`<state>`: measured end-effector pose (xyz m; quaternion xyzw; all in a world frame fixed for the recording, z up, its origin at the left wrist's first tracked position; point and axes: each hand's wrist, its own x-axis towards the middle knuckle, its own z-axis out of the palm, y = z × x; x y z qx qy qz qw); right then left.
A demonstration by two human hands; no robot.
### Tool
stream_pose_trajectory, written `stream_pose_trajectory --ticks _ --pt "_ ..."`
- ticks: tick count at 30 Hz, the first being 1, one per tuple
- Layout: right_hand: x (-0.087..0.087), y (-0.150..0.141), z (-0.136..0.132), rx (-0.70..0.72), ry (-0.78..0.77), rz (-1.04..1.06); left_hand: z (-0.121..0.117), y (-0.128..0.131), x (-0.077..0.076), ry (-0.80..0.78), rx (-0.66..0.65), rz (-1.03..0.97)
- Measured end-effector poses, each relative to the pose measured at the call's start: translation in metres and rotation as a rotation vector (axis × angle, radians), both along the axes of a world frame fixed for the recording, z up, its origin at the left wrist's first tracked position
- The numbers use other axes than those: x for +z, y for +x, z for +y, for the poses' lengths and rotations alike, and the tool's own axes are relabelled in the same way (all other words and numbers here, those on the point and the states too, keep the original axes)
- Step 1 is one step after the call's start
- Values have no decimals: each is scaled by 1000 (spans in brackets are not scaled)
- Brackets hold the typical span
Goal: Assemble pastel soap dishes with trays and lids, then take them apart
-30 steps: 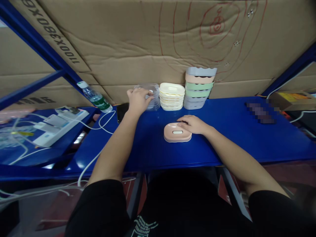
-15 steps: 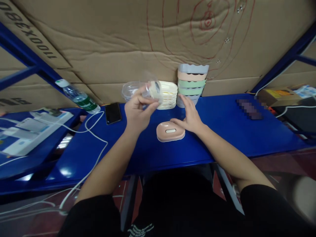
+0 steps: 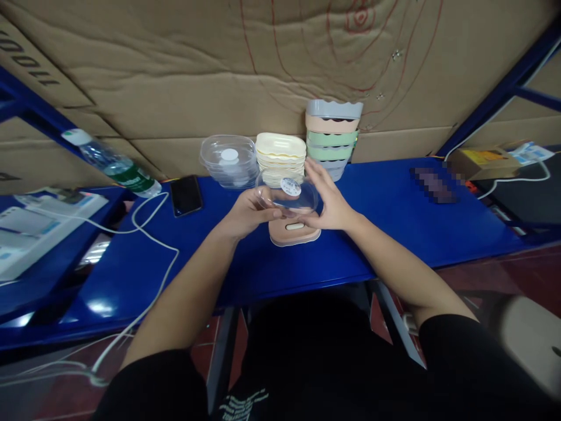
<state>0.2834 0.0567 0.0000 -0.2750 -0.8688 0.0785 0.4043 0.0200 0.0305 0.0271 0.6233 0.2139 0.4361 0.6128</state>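
Observation:
A clear plastic lid with a round printed sticker is held tilted above the pink soap-box-like case. My left hand pinches its left edge between thumb and fingers. At its right edge is my right hand, thumb below and fingers stretched up along the side, closed around the rim. The pink case lies on the table, with a pale oval piece on its top, partly covered by the lid. Just behind my hands stand a stack of cream trays, a stack of clear lids and a stack of coloured wavy-rimmed containers.
A water bottle leans at the left beside a black phone. A white cable loops over the blue table. A blurred-out item and a cardboard box lie at the right. Cardboard stands behind.
My left hand has brought the clear lid down and turned its sticker into view. My right hand has moved from beside the pink case up to the lid's right edge. The camera view has shifted slightly.

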Motion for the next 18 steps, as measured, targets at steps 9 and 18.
stream_pose_trajectory --ticks 9,18 --pt "7 10 -2 137 -181 -154 32 -52 -2 182 -78 437" --pt "13 8 -10 139 -355 -414 16 -38 -13 455 25 876"
